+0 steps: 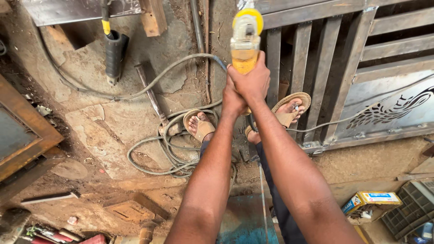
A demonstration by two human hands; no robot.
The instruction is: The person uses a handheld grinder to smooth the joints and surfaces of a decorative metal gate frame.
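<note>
Two bare forearms run up the middle of the view, and both hands close around the yellow-and-orange plastic angle grinder (245,40), held out over the dusty earthen floor (113,122). The right hand (254,81) wraps the grinder's orange body from above, fingers clenched round it; the left hand (233,97) sits just below and behind the right, touching it, fingers grasping the same body as far as can be seen. The grinder points away from the person, its round yellow guard at the far end and a grey cable (181,68) leaving its body to the left.

Nearer than the grinder, at the bottom edge, lies a worn blue-painted metal surface (246,221). Right of that sits a yellow-and-blue cardboard box (370,201). Below the grinder, two feet in tan sandals (199,124) rest on the floor, the right foot on the edge of the grey steel gate panel (357,86) that lies flat to the grinder's right, with upright bars and a cut-out wave pattern. A coil of grey hose (167,153) loops on the floor beside the left foot.

Left of the grinder, farther off, a black-handled tool with a yellow band (114,52) lies on the cracked, rust-stained floor, and a wooden block (153,17) lies beyond it.
</note>
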